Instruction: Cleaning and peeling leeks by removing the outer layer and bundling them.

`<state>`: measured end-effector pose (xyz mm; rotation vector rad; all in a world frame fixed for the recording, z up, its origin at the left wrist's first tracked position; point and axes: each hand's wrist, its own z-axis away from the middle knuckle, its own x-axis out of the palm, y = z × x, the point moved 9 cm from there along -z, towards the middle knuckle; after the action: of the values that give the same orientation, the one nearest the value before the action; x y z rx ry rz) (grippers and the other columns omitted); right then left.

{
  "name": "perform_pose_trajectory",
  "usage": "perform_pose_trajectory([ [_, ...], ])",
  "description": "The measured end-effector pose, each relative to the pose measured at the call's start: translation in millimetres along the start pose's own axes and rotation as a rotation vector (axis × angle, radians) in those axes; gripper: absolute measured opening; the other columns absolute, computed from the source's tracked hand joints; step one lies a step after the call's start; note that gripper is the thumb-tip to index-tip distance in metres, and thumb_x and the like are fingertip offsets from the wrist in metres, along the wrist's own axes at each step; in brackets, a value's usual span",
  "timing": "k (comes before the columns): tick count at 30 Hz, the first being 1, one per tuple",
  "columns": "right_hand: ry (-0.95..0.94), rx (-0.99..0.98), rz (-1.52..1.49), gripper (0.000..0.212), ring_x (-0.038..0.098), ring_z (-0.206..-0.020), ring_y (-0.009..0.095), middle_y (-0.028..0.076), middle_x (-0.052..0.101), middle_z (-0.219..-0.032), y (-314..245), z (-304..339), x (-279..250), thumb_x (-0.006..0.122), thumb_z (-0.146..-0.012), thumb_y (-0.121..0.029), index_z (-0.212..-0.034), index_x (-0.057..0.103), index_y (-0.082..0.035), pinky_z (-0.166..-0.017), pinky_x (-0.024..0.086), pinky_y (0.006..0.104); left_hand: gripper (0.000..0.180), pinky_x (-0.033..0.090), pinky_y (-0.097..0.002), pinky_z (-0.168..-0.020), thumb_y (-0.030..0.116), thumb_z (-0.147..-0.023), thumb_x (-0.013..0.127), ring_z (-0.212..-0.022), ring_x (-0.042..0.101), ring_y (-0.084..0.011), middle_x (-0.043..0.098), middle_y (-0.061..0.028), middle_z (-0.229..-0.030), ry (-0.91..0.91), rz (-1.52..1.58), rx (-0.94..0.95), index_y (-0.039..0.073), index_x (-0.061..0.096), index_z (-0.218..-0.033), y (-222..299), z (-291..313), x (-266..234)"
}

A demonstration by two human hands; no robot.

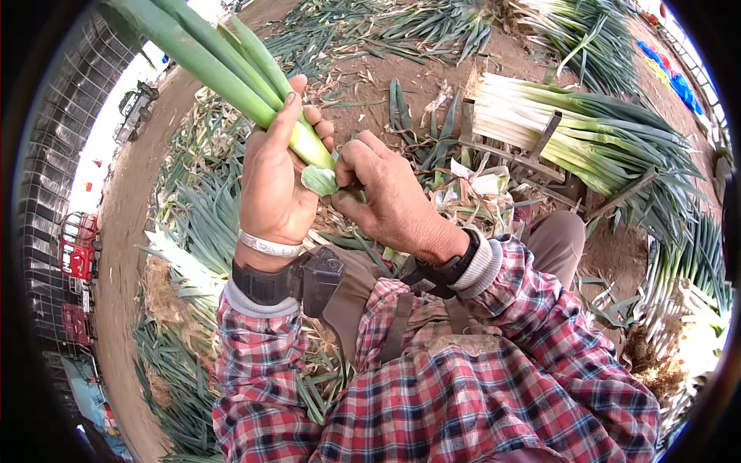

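A thick large green onion (224,73) slants from the upper left toward the centre, held in my left hand (272,185) with the thumb laid along the stalk. Its lower end lies between my two hands. My right hand (392,193) is closed in a pinch at that end, beside a loose pale green leaf piece (319,180) that hangs there. The right fingertips are partly hidden, but they appear to grip this leaf layer. A white band circles my left wrist, and dark straps are on both wrists.
On the right, a low rack (532,162) bears a bundle of white-stemmed green onions (571,131). More piles lie at the left (204,224), far right (602,38) and lower right (679,309). Peeled scraps (478,189) litter the soil. Vehicles (79,245) stand at the far left.
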<state>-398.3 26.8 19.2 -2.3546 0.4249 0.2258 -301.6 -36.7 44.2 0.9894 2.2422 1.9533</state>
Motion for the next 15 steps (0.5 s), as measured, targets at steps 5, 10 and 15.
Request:
perform_pose_trajectory([
  [5, -0.072, -0.009, 0.015, 0.021, 0.054, -0.082, 0.038, 0.014, 0.050, -0.081, 7.4, 7.8, 11.1, 0.066, -0.074, -0.002, -0.084, 0.047, -0.004, -0.067, 0.045, 0.0466, 0.040, 0.054, -0.0297, -0.076, 0.023, -0.103, 0.052, -0.086, 0.060, -0.0133, 0.058, -0.0029, -0.094, 0.085, -0.082, -0.052, 0.003, 0.046, -0.137, -12.4, -2.9, -9.9],
  [10, -0.109, 0.066, -0.075, 0.021, 0.059, -0.083, 0.026, 0.010, 0.055, -0.084, 13.7, 41.4, 13.3, 0.067, -0.075, 0.002, -0.088, 0.052, -0.003, -0.070, 0.048, 0.0365, 0.037, 0.055, -0.0365, -0.077, 0.023, -0.102, 0.055, -0.086, 0.062, -0.0152, 0.059, -0.0010, -0.094, 0.139, 0.035, -0.096, 0.006, 0.049, -0.134, -8.6, -8.3, -32.8],
  [15, 0.050, 0.149, -0.155, 0.034, 0.058, -0.080, 0.019, 0.007, 0.056, -0.086, 28.2, 14.8, -9.9, 0.076, -0.077, -0.006, -0.102, 0.053, -0.002, -0.073, 0.048, 0.0314, 0.040, 0.056, -0.0384, -0.083, 0.020, -0.101, 0.055, -0.094, 0.062, -0.0168, 0.060, -0.0024, -0.096, 0.106, 0.053, -0.064, 0.006, 0.047, -0.137, -3.2, -2.1, -9.9],
])
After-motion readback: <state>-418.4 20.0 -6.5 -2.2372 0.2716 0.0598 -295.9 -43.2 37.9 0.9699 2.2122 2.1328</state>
